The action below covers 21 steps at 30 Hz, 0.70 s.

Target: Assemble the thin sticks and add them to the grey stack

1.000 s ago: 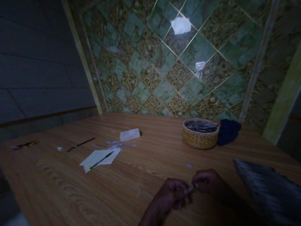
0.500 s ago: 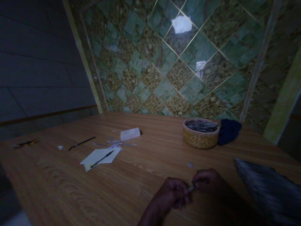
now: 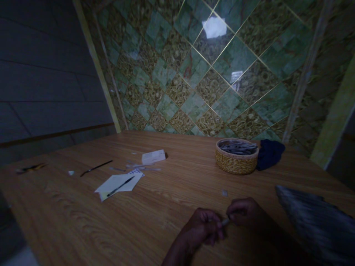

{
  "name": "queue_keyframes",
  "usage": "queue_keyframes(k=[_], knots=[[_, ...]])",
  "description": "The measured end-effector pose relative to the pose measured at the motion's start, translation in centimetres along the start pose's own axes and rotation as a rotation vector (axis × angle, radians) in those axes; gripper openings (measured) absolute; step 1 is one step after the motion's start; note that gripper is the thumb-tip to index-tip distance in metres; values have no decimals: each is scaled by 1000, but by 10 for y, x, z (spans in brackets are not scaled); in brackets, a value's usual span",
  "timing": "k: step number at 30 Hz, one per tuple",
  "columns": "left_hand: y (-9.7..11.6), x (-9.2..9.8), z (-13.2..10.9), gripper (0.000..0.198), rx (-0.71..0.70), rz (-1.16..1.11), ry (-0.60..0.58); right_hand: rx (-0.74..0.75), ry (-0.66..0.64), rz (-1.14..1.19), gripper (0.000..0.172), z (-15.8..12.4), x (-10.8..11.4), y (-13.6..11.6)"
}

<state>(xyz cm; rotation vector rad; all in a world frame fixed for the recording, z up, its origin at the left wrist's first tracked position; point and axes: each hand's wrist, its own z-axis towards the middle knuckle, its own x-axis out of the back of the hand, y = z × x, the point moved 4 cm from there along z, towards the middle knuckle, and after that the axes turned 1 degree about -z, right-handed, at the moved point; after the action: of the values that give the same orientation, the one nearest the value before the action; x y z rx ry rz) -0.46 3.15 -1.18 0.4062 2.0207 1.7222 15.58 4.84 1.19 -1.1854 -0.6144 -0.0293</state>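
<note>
A small, thin, pale piece (image 3: 225, 221) spans the gap between my hands, low and right of centre over the wooden table (image 3: 166, 192). My left hand (image 3: 203, 225) is closed on its left end, fingers curled. My right hand (image 3: 244, 211) pinches its right end, where a dark tip shows at the fingertips. The dim light hides what exactly the piece is. Just beyond my hands lies a small clear scrap (image 3: 224, 193) on the table.
A woven basket (image 3: 237, 162) of thin grey items stands at the back right beside dark blue cloth (image 3: 270, 153). Dark strips (image 3: 316, 218) lie at right. Leftward are a white box (image 3: 153, 156), papers (image 3: 119, 183) with a pen, a black rod (image 3: 95, 168) and yellow-black tool (image 3: 31, 168).
</note>
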Motion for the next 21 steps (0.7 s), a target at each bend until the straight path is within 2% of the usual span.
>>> queue_keyframes(k=[8, 15, 18, 21], knots=[[2, 0, -1, 25, -3, -2, 6, -19, 86, 33, 22, -5, -2, -4], [-1, 1, 1, 24, 0, 15, 0, 2, 73, 40, 21, 0, -1, 3], [-1, 1, 1, 23, -5, 16, -10, -39, 35, 143, 20, -1, -2, 12], [0, 1, 0, 23, -2, 17, -5, -102, -26, 286, 26, -2, -5, 23]])
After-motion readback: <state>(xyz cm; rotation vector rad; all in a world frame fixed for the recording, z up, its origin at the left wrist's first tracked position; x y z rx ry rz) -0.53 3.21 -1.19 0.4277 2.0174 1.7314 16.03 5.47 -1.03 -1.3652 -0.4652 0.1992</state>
